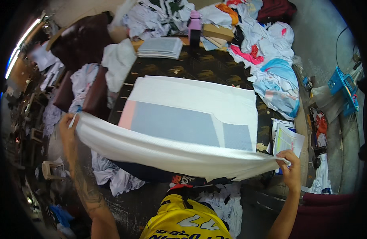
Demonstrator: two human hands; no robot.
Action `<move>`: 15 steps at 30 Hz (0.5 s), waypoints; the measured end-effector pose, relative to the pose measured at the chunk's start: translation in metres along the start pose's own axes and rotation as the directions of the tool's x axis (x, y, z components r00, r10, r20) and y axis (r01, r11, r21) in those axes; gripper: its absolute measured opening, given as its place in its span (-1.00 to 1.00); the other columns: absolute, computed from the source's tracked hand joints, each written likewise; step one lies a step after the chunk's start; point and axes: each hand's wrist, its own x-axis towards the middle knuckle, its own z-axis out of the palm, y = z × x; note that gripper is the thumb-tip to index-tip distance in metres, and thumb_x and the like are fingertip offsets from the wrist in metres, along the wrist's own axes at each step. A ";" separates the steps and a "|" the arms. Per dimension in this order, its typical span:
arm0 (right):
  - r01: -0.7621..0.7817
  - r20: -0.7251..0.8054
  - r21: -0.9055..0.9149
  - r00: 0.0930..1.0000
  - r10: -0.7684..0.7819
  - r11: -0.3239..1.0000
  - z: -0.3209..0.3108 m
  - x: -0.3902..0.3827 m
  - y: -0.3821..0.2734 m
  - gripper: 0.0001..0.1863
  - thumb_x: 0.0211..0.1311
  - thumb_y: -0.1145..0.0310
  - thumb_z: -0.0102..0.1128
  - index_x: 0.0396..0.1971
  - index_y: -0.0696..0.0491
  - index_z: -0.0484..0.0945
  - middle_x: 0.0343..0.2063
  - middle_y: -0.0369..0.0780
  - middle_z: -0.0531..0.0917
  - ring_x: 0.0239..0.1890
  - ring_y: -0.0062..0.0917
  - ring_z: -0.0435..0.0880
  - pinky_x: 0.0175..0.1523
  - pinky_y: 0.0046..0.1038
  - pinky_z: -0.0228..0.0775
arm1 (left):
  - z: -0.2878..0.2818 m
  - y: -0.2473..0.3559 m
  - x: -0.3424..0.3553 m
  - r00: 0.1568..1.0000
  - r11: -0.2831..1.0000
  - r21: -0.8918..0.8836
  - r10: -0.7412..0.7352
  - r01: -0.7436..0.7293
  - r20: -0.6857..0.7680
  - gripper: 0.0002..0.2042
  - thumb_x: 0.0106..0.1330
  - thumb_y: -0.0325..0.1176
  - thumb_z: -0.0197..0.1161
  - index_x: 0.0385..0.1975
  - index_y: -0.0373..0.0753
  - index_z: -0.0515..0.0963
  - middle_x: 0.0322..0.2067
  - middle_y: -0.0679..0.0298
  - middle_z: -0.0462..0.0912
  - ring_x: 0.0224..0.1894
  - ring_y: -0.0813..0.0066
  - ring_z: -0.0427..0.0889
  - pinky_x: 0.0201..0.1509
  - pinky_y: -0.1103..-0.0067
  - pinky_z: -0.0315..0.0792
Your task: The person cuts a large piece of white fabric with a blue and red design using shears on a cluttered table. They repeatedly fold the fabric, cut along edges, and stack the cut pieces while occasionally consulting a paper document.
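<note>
A long piece of white fabric (163, 149) hangs stretched between my two hands, sagging in the middle over the near edge of the table. My left hand (68, 122) pinches its left end, off the table's left side. At the right, my right hand (289, 165) grips the other end near some papers. Beyond the cloth, a white sheet of fabric (191, 89) lies flat on the dark patterned table (215, 65). On that sheet are grey-blue pattern pieces (171, 124) and a pink strip (127, 113), their near edges partly hidden by the raised cloth.
A stack of folded grey fabric (159, 47) and a pink bottle (194, 24) stand at the table's far edge. Heaps of white and coloured cloth (277, 47) line the far right. Printed papers (289, 139) lie right. A brown chair (82, 40) stands far left; a blue basket (343, 89) hangs right.
</note>
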 end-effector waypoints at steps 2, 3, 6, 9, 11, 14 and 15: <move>0.035 -0.142 0.160 0.990 -0.012 0.986 0.004 0.012 -0.016 -0.85 0.40 0.43 0.37 -0.28 0.20 0.63 -0.23 -0.19 0.69 -0.07 -0.46 0.66 0.10 -0.43 0.43 | 0.027 0.003 -0.007 0.968 0.976 -0.090 -0.211 0.200 -0.132 -0.64 0.57 -0.11 0.35 -0.01 -0.36 0.71 -0.17 0.26 0.74 -0.11 0.51 0.65 0.07 0.51 0.51; 0.119 -0.210 0.263 0.976 -0.063 0.958 0.006 0.022 -0.021 -0.80 0.47 0.37 0.35 -0.28 0.20 0.63 -0.24 -0.22 0.69 -0.08 -0.52 0.64 0.09 -0.44 0.42 | 0.042 0.010 -0.001 0.891 0.920 -0.152 -0.388 0.361 -0.234 -0.64 0.58 -0.12 0.34 0.00 -0.37 0.71 -0.16 0.23 0.75 -0.11 0.49 0.67 0.06 0.51 0.52; 0.056 -0.669 0.130 0.742 0.046 0.990 0.025 0.077 -0.019 -0.61 0.67 0.12 0.18 -0.22 0.20 0.62 -0.25 -0.29 0.67 -0.15 -0.65 0.56 0.01 -0.54 0.40 | 0.091 0.029 0.061 0.874 0.975 -0.113 -0.222 0.192 -0.431 -0.60 0.61 -0.10 0.29 0.07 -0.40 0.69 -0.11 0.15 0.79 -0.10 0.45 0.73 0.03 0.50 0.58; -0.022 -0.822 -0.089 0.566 -0.061 0.996 0.018 0.180 -0.001 -0.54 0.69 0.04 0.15 -0.23 0.20 0.59 -0.39 -0.32 0.62 -0.29 -0.65 0.52 -0.11 -0.53 0.42 | 0.149 0.022 0.166 0.882 0.944 0.329 0.121 0.040 -0.455 -0.54 0.62 -0.04 0.26 0.14 -0.38 0.68 -0.04 -0.04 0.82 -0.06 0.25 0.81 0.08 0.40 0.61; 0.100 -0.718 -0.077 0.685 -0.125 0.992 0.021 0.245 0.020 -0.51 0.68 0.04 0.17 -0.27 0.23 0.60 -0.48 -0.31 0.63 -0.35 -0.65 0.52 -0.17 -0.46 0.44 | 0.193 -0.005 0.221 0.912 0.877 0.474 0.255 -0.078 -0.321 -0.44 0.58 0.16 0.18 0.13 -0.28 0.71 -0.05 -0.14 0.79 0.01 -0.09 0.79 0.13 0.25 0.59; -0.007 -0.582 -0.145 0.810 -0.079 0.989 0.053 0.310 0.063 -0.56 0.66 0.07 0.19 -0.10 0.22 0.72 -0.39 -0.18 0.77 -0.34 -0.61 0.59 -0.19 -0.37 0.47 | 0.267 -0.059 0.249 0.998 0.748 0.661 0.068 -0.058 0.010 -0.39 0.58 0.27 0.05 0.30 -0.09 0.64 -0.03 -0.14 0.78 0.06 -0.18 0.74 0.18 0.09 0.56; -0.070 -0.531 -0.208 0.846 -0.052 0.976 0.070 0.320 0.079 -0.58 0.66 0.07 0.17 -0.04 0.18 0.72 -0.41 -0.09 0.77 -0.41 -0.48 0.59 -0.22 -0.28 0.46 | 0.291 -0.074 0.246 0.997 0.731 0.679 0.023 -0.068 0.074 -0.43 0.60 0.22 0.04 0.31 -0.06 0.64 -0.07 -0.13 0.79 0.03 -0.20 0.74 0.16 0.06 0.57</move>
